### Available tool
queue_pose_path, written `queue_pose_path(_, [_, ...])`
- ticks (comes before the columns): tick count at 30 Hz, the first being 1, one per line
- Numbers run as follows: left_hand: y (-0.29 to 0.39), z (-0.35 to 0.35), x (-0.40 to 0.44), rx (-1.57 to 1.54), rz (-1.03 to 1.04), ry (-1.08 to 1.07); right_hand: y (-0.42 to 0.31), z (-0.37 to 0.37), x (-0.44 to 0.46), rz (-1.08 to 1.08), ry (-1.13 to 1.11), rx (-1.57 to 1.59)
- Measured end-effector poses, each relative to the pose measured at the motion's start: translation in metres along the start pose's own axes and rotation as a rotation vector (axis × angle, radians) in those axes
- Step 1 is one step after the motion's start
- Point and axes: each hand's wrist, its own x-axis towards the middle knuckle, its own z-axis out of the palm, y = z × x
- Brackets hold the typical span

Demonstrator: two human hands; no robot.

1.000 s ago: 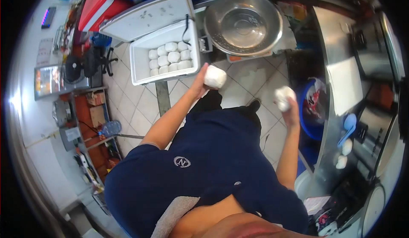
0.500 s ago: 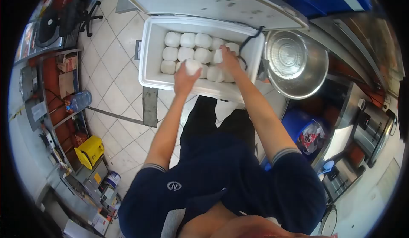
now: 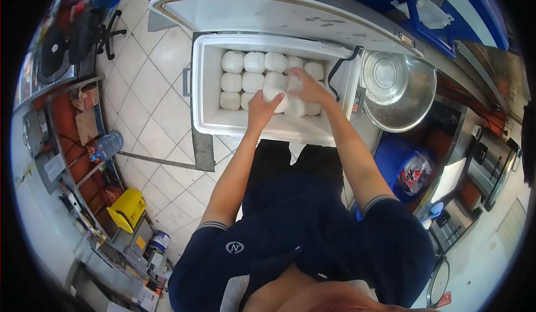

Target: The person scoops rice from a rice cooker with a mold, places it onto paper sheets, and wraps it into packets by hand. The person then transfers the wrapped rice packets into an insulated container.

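Several rounded white dough balls [image 3: 254, 62] sit in rows inside a white-lined chest cooler [image 3: 209, 116], packed close together. My left hand [image 3: 262, 111] is closed around a dough ball [image 3: 272, 93] near the front middle, with the thumb on its right side. Just right of it, my right hand [image 3: 310, 89] reaches in over the other balls, fingers and thumb spread apart and slightly blurred. Whether its fingertips touch the ball beneath them I cannot tell.
The cooler's raised lid [image 3: 268, 13] stands along the far side. A large metal bowl [image 3: 410, 108] is right of the cooler, above a blue bin [image 3: 391, 158]. Shelving at left holds a water jug [image 3: 108, 145] and a yellow container [image 3: 127, 209].
My left hand has moved rightward over the rows with its dough ball, closer to my right hand. My right hand has spread its fingers off the ball it was on. The view has shifted.
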Motion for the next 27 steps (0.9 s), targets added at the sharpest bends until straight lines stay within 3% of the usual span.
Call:
queue_pose_path(2, [-0.002,0.013,0.027,-0.044,-0.111,-0.129,-0.046,-0.025,-0.032,-0.136,-0.293,0.373])
queue_pose_path(4, [0.010,0.028,0.040,-0.166,-0.205,-0.266,-0.049,-0.021,-0.035,-0.173,-0.164,0.218])
queue_pose_path(5, [0.013,0.037,0.035,-0.418,-0.199,-0.288,-0.049,-0.028,-0.027,-0.028,-0.110,0.200])
queue_pose_path(6, [0.002,0.045,0.038,-0.413,-0.194,-0.288,-0.048,-0.034,-0.015,0.111,-0.061,0.182])
queue_pose_path(7, [-0.020,0.054,0.044,-0.160,-0.045,-0.199,-0.012,-0.008,0.003,0.041,0.206,0.136])
queue_pose_path(8, [-0.032,0.057,0.047,0.096,0.102,-0.106,0.013,0.005,0.019,0.035,0.209,0.144])
queue_pose_path(9, [-0.027,0.052,0.035,0.230,0.073,-0.131,0.034,0.016,0.032,-0.075,0.234,0.097])
queue_pose_path(10, [-0.026,0.049,0.021,0.247,0.073,-0.130,0.038,0.019,0.041,-0.185,0.262,0.053])
queue_pose_path(12, [-0.025,0.040,-0.014,0.258,0.302,-0.171,0.035,0.022,0.048,-0.058,0.154,-0.026])
queue_pose_path(14, [-0.018,0.029,-0.041,0.242,0.318,-0.165,0.021,0.001,0.051,0.034,0.024,-0.110])
queue_pose_path(16, [-0.005,0.023,-0.062,0.207,0.342,-0.168,0.021,0.000,0.040,-0.022,0.097,-0.136])
queue_pose_path(18, [0.017,0.024,-0.078,0.127,0.298,-0.201,-0.011,-0.011,0.001,-0.067,0.316,-0.060])
queue_pose_path(19, [0.035,0.032,-0.087,0.125,0.319,-0.231,-0.019,-0.008,-0.022,-0.108,0.442,0.108])
queue_pose_path(21, [0.087,0.061,-0.115,-0.048,0.544,-0.374,-0.023,0.001,-0.075,-0.262,0.466,0.414])
queue_pose_path(22, [0.127,0.084,-0.138,-0.085,0.712,-0.484,-0.047,-0.015,-0.119,-0.063,0.094,0.907])
queue_pose_path(24, [0.175,0.145,-0.184,-0.131,1.137,-0.793,-0.055,-0.002,-0.174,-0.078,-0.393,1.370])
queue_pose_path(27, [0.212,0.238,-0.302,-0.275,1.452,-1.339,-0.128,-0.055,-0.286,-0.090,-0.376,1.378])
